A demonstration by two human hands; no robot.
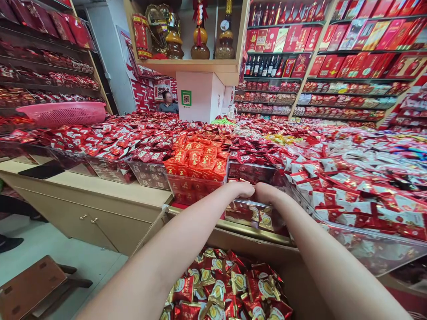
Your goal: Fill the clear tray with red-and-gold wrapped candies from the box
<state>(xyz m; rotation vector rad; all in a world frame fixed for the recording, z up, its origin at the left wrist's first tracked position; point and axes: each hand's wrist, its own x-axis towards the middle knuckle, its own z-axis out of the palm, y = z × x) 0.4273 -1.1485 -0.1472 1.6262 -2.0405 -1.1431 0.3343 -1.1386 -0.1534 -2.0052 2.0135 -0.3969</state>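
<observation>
At right of centre, the left hand (246, 190) and right hand (264, 193) meet over a clear bin (242, 214); its front edge runs left to right, dipping rightward. Their fingers are hidden, so their grip cannot be told. Red sweets (218, 291), pointing every way, fill a box (253, 240) at lower centre, below the fingers.
</observation>
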